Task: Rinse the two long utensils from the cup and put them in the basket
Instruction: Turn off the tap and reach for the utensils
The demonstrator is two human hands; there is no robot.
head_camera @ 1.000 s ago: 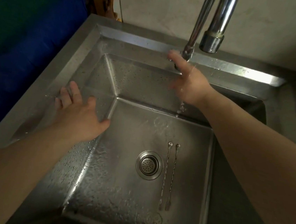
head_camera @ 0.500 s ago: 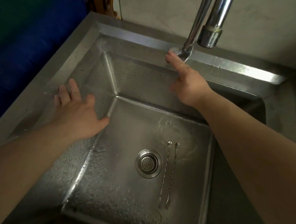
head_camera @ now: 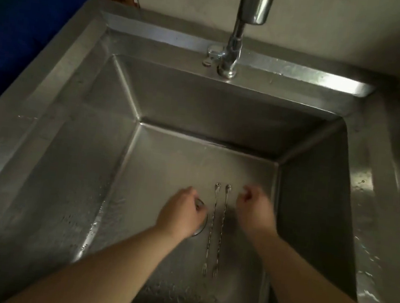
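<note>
Two long thin metal utensils lie side by side on the wet sink floor, the left utensil [head_camera: 211,229] and the right utensil [head_camera: 221,230], small bowls at the far end and forked tips toward me. My left hand [head_camera: 181,213] hovers low just left of them, over the drain, fingers curled and holding nothing. On the other side my right hand [head_camera: 255,212] is equally low, fingers loosely curled, also holding nothing. Neither hand touches a utensil. No cup or basket is in view.
The steel sink [head_camera: 81,47] has a wide wet rim. The tap [head_camera: 235,44] stands at the back middle with its lever [head_camera: 210,53] to the left; no water runs. The drain [head_camera: 201,225] is mostly hidden under my left hand. A blue surface [head_camera: 22,21] is at far left.
My right hand left the tap lever and came down beside the utensils. My left hand left the sink's left rim and dropped over the drain. The water has stopped.
</note>
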